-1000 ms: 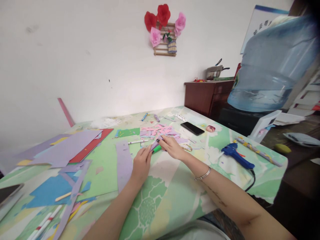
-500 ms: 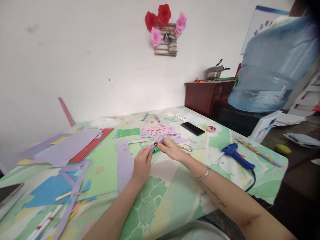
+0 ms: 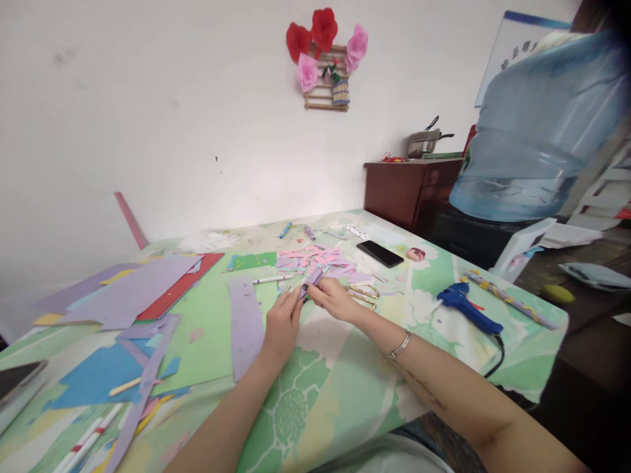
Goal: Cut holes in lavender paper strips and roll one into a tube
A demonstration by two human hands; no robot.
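Note:
A small purple piece [image 3: 312, 280], like rolled or folded paper, is held between my two hands near the middle of the table. My left hand [image 3: 282, 323] has its fingers closed round its lower end. From the right, my right hand [image 3: 331, 299] pinches it, dark nails showing. A bit of green shows under the fingers. Just beyond lie pink and purple paper scraps [image 3: 320, 257]. Gold-handled scissors [image 3: 363, 295] rest right of my right hand. A purple paper strip [image 3: 245, 328] lies left of my left hand on a green sheet [image 3: 207, 341].
A blue glue gun [image 3: 468, 309] with a cord and a decorated stick [image 3: 513, 301] lie at the right. A black phone [image 3: 379, 253] sits farther back. Coloured sheets [image 3: 142, 286], blue paper [image 3: 98, 374] and white sticks [image 3: 89, 440] cover the left. A large water bottle [image 3: 532, 131] stands beyond the right edge.
Both hands have shifted only slightly around the purple piece. My right hand's fingers have moved a little, and less green shows beneath them. More of the scissors is visible.

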